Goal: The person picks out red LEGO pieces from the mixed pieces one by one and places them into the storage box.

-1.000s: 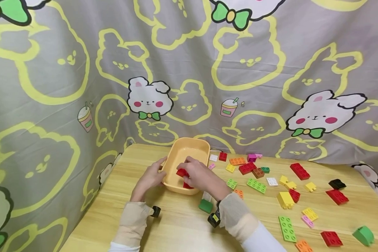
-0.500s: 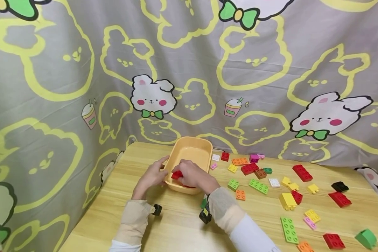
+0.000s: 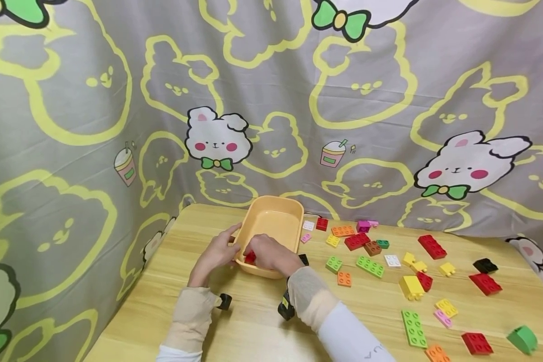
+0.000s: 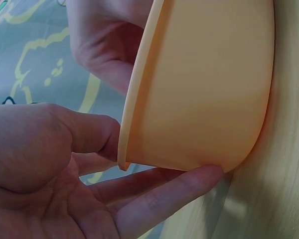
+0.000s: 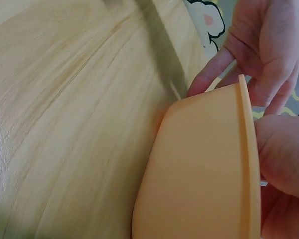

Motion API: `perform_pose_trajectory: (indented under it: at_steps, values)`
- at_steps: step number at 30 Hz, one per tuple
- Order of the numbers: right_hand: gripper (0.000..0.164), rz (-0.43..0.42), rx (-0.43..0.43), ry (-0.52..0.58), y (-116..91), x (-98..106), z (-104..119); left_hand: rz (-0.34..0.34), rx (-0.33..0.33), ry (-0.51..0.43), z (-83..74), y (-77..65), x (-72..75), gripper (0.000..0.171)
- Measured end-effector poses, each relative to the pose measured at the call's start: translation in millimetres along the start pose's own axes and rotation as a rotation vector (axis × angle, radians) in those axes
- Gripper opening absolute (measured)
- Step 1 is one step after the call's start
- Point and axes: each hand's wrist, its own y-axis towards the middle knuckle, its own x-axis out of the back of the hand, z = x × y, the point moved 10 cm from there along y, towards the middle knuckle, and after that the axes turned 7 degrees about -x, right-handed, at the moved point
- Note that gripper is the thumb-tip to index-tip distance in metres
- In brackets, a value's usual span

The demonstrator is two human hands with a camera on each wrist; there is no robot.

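A peach-coloured plastic tub (image 3: 278, 221) stands on the table at the back left of the head view. My left hand (image 3: 216, 253) holds its left side, thumb at the rim and fingers against the outer wall, as the left wrist view shows along the tub's side (image 4: 204, 89). Inside the tub's near end, my right hand (image 3: 270, 251) has its fingers curled at a red toy brick (image 3: 250, 258), which is mostly covered by the hand. In the right wrist view the tub wall (image 5: 199, 164) hides the right fingers and the brick.
Toy bricks lie scattered right of the tub, among them a light green one (image 3: 369, 266), an orange one (image 3: 344, 279), a yellow one (image 3: 412, 287) and a red one (image 3: 432, 246). A patterned curtain (image 3: 262, 100) hangs behind the wooden table (image 3: 253, 322).
My right hand has moved left and lower inside the tub, and less of the red brick shows. The green brick near the tub's front is now hidden by my right arm. My left hand keeps its hold.
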Motion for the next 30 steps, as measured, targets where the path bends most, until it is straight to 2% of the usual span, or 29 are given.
perform_pose_trajectory:
  at_steps: [5, 8, 13, 16, 22, 30]
  values:
    - [0.033, 0.033, -0.045, 0.032, 3.5, -2.9, -1.0, 0.000, 0.000, -0.001, 2.3, -1.8, 4.0, 0.063]
    - [0.028, 0.042, -0.055, 0.041, 5.1, -4.1, 0.1, 0.004, 0.000, -0.014, 3.0, -3.5, 5.4, 0.063]
    - [0.028, 0.033, -0.063, -0.011, 1.7, -0.8, 1.8, 0.003, 0.016, -0.037, 5.8, -4.7, 5.1, 0.064]
    - [0.028, 0.000, -0.056, -0.043, -3.1, 10.4, 3.6, 0.004, 0.015, -0.044, 4.8, -4.1, 4.5, 0.064]
    - [0.028, -0.078, -0.049, 0.002, -19.6, 40.6, -3.3, 0.020, 0.013, -0.057, 1.8, -2.7, 0.2, 0.064]
    - [0.029, -0.324, 0.018, 0.062, -54.2, 95.7, -17.3, 0.005, 0.033, -0.047, 1.8, -1.2, -1.5, 0.065]
